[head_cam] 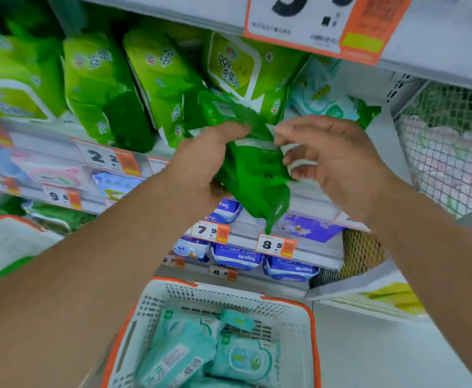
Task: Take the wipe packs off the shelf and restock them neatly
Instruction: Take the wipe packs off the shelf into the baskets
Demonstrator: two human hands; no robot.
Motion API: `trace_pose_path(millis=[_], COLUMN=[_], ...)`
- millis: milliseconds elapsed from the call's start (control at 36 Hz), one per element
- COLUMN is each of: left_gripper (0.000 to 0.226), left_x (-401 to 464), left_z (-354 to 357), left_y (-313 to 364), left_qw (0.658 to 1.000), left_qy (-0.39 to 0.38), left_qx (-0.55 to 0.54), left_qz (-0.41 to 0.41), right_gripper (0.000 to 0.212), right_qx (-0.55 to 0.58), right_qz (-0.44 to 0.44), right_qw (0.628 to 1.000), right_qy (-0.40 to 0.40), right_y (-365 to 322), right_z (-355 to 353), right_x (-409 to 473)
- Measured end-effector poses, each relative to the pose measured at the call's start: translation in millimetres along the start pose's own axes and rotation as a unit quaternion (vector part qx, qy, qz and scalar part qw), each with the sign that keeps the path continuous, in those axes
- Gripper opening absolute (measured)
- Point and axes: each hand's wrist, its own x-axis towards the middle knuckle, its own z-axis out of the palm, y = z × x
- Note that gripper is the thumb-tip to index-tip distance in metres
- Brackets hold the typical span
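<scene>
The white metal shelf (44, 148) runs across the upper half of the frame, with a row of light green plastic wipe packs (97, 88) standing on it from the upper left to the centre. At the bottom centre sits a white plastic shopping basket with an orange rim (291, 306), holding pale teal wipe packs (179, 357). In the middle of the frame I hold a dark green soft plastic wipe pack (257, 175) in front of the shelf, tilted, its lower end hanging down. My left hand (204, 166) grips its left side, fingers curled round the edge. My right hand (332, 161) is at its upper right corner, fingers bent and touching the pack's white edge; blur hides whether they pinch it. Small orange and white price tags (106, 158) line the shelf edges.
</scene>
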Motion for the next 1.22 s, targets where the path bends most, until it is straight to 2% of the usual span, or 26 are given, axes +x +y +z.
trace_pose_path(millis=[28,56,83,111,167,222,250,333,389,472,528,611,722,778,806,833,917,972,1083,1167,1222], left_gripper=[0.065,0.059,0.064,0.077,0.099,0.099,0.091,0.075,0.059,0.042,0.049,0.063,0.055,0.073,0.081,0.078,0.028,0.018,0.027,0.032,0.033], left_x=[-1.1,-2.3,-4.1,-6.6,-11.2,-14.8,-17.1,-22.1,-25.2,-30.2,-28.9,-25.8,-28.1,-31.5,-34.5,-37.5,-49.4,-55.5,-62.0,-74.4,-84.8], left_z=[-7.6,-14.1,-20.1,-25.5,-36.3,-47.3,-52.6,-69.1,-78.0,-88.6,-95.2,-100.6,-101.4,-102.3,-101.7,-101.0,-95.1,-95.1,-111.8,-126.0,-143.1], left_y=[1.0,1.4,1.2,0.5,-3.6,-7.6,-9.0,-13.4,-16.2,-18.0,-18.1,-16.6,-16.6,-19.6,-21.6,-24.7,-34.3,-41.8,-53.1,-58.9,-64.7], left_qw=[1.0,0.999,0.999,0.999,0.999,0.999,0.998,0.995,0.993,0.986,0.982,0.98,0.979,0.974,0.97,0.967,0.968,0.966,0.963,0.961,0.95], left_qy=[0.007,0.02,0.029,0.036,0.036,0.036,0.046,0.08,0.103,0.159,0.181,0.188,0.189,0.205,0.219,0.227,0.212,0.204,0.193,0.201,0.242], left_qx=[-0.018,-0.023,-0.022,-0.018,-0.007,0.0,-0.005,-0.023,-0.023,-0.019,-0.018,-0.043,-0.052,-0.047,-0.036,-0.021,0.042,0.087,0.139,0.132,0.143], left_qz=[0.005,0.01,0.015,0.022,0.034,0.038,0.043,0.052,0.053,0.055,0.048,0.046,0.063,0.089,0.1,0.111,0.127,0.133,0.129,0.135,0.138], right_gripper=[0.021,0.036,0.056,0.076,0.107,0.124,0.122,0.095,0.085,0.076,0.072,0.051,0.035,0.027,0.028,0.033,0.049,0.061,0.074,0.057,0.053], right_qx=[0.022,0.013,-0.011,-0.033,-0.041,-0.036,-0.048,-0.064,-0.014,0.12,0.198,0.211,0.221,0.219,0.221,0.226,0.23,0.21,0.198,0.196,0.197], right_qz=[0.017,0.022,0.024,0.018,0.025,0.023,0.007,-0.042,-0.045,-0.004,0.06,0.106,0.114,0.122,0.125,0.128,0.151,0.167,0.182,0.194,0.209], right_qw=[0.998,0.992,0.986,0.984,0.99,0.992,0.992,0.979,0.971,0.966,0.964,0.966,0.965,0.966,0.965,0.964,0.961,0.963,0.963,0.961,0.958], right_qy=[0.061,0.12,0.163,0.176,0.135,0.115,0.119,0.191,0.235,0.227,0.168,0.101,0.081,0.069,0.061,0.051,0.04,0.033,0.02,0.005,-0.007], right_y=[1.9,3.1,3.5,1.3,-6.3,-5.9,0.1,5.2,3.3,-0.2,-2.9,-4.0,-1.8,4.6,10.7,16.9,35.5,42.9,53.0,62.3,70.2], right_z=[-3.4,-4.2,-2.9,1.0,14.1,25.7,29.7,47.6,51.2,40.9,29.3,8.8,-12.8,-17.5,-18.0,-17.1,-10.9,-7.2,-1.2,7.3,18.9], right_x=[15.5,31.5,46.8,59.8,85.0,110.6,122.5,119.6,110.4,94.4,74.5,34.0,-24.1,-50.5,-60.6,-70.4,-90.1,-98.7,-108.5,-113.5,-117.0])
